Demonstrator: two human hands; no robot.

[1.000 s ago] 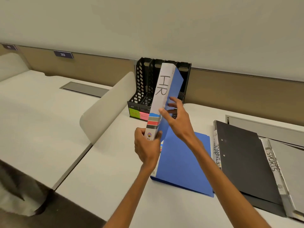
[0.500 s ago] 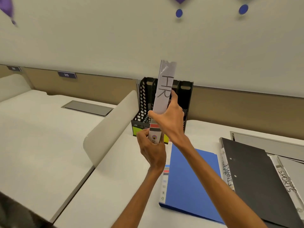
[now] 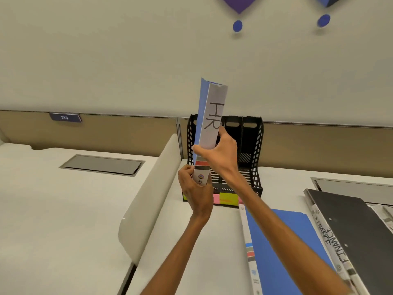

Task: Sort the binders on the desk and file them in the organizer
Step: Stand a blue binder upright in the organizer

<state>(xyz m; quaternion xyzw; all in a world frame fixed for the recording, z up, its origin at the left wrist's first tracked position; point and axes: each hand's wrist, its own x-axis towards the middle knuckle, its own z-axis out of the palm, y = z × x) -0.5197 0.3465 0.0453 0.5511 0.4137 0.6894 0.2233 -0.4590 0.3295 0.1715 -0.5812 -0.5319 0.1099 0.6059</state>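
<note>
The HR binder [image 3: 212, 116] is held upright before the black organizer [image 3: 253, 150] — left hand [image 3: 196, 194] gripping its foot; right hand [image 3: 221, 154] clasped round its middle.

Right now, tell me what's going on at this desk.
A person holds the HR binder upright in the air, left hand gripping its bottom end, right hand wrapped around its middle. It is in front of the black organizer, not yet in a slot. A blue binder and a black FINANCE binder lie flat on the desk to the right.
</note>
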